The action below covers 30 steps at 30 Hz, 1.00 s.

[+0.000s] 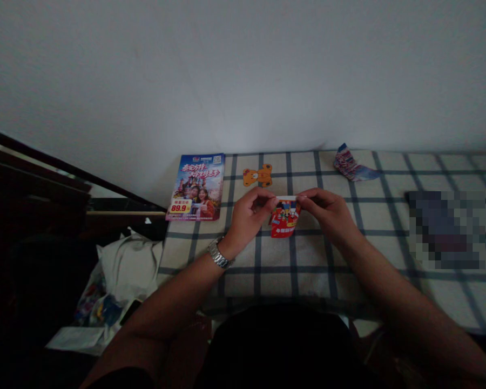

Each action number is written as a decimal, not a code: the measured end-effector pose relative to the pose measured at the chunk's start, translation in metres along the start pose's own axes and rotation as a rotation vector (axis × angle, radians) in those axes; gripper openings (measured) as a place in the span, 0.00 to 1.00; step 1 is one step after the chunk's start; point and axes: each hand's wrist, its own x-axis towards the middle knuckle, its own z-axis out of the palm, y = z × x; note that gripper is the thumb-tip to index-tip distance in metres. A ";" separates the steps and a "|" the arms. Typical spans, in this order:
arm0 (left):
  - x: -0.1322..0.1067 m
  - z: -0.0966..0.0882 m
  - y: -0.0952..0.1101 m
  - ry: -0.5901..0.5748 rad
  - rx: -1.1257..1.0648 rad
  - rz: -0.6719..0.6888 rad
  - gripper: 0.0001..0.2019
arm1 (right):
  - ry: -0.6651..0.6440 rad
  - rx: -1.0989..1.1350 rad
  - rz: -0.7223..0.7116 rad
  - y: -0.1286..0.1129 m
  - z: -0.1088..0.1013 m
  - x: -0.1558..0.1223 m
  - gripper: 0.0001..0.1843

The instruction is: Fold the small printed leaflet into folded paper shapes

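A small red printed paper (284, 219) with colourful figures and a white upper edge hangs between my two hands, over the checked cloth. My left hand (254, 212), with a metal watch (220, 253) on its wrist, pinches the paper's upper left corner. On the other side, the thumb and fingers of my right hand (324, 209) are closed on its upper right corner. The lower part of the paper looks bent or folded. Just beyond my left hand lies a flat brown teddy bear cutout (257, 175).
A stack of blue and pink flyers (197, 189) lies at the cloth's left end. A crumpled flyer (353, 166) sits near the wall (267, 75). Farther right is a dark, pixelated object (441, 229). White plastic bags (132, 259) stand below the table's left edge.
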 end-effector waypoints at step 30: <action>0.001 -0.001 -0.002 0.002 0.011 0.015 0.13 | 0.010 -0.086 -0.048 -0.001 -0.001 -0.002 0.17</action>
